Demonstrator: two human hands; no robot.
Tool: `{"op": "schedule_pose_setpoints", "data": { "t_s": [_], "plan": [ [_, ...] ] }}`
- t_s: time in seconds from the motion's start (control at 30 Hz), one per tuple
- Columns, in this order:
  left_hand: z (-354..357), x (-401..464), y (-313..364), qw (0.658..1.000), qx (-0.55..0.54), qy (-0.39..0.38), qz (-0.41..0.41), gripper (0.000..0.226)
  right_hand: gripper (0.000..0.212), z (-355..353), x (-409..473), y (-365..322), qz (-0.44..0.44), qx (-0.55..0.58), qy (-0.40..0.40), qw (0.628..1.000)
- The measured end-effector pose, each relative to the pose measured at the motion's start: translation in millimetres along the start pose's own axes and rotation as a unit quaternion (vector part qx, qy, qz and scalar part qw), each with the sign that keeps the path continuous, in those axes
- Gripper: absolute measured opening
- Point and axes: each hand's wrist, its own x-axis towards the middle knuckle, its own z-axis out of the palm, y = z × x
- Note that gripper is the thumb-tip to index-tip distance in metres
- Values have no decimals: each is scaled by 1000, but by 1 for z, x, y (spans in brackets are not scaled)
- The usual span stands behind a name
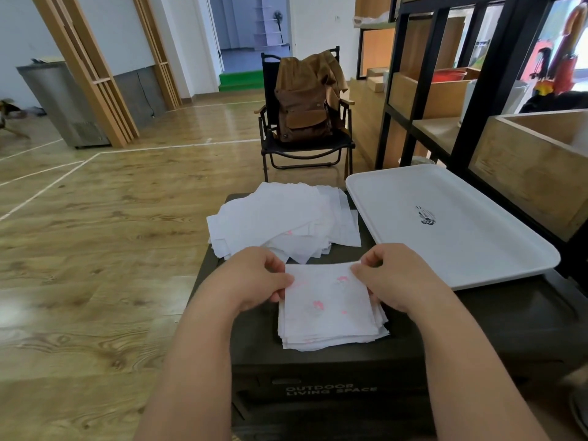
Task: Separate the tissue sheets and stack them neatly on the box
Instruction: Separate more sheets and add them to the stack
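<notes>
A dark box (318, 367) with white lettering on its front stands before me. On its near part lies a squared stack of white tissue sheets (331, 316) with faint pink print. My left hand (254, 278) pinches the top sheet at its far left corner. At the far right corner, my right hand (394, 275) pinches the same sheet. Farther back on the box spreads a loose, untidy heap of white tissue sheets (280, 218).
A white tray (477, 249) lies on the box's right side. A black folding chair (305, 148) with a brown backpack (302, 103) stands behind the box. Black metal shelving (471, 90) and a wooden crate (534, 173) rise on the right. Wooden floor stretches to the left.
</notes>
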Motion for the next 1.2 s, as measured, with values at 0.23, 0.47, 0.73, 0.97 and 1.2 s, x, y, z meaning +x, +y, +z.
{"op": "schedule_pose_setpoints", "data": {
  "t_s": [0.23,0.47,0.73,0.97,1.2],
  "plan": [
    [11,25,-1,960,77,270,16,28,12,11,5,0,-35,-24,124,991],
    [20,73,-1,949,208,195,133,69,7,24,4,-5,-64,11,54,996],
    [26,73,-4,931,193,273,146,51,7,22,5,-6,-82,26,53,995],
    [21,58,2,912,79,351,197,30,10,16,7,-4,-93,36,71,992],
    [3,8,26,844,-519,120,66,28,24,14,6,-17,-141,252,31,957]
  ]
}}
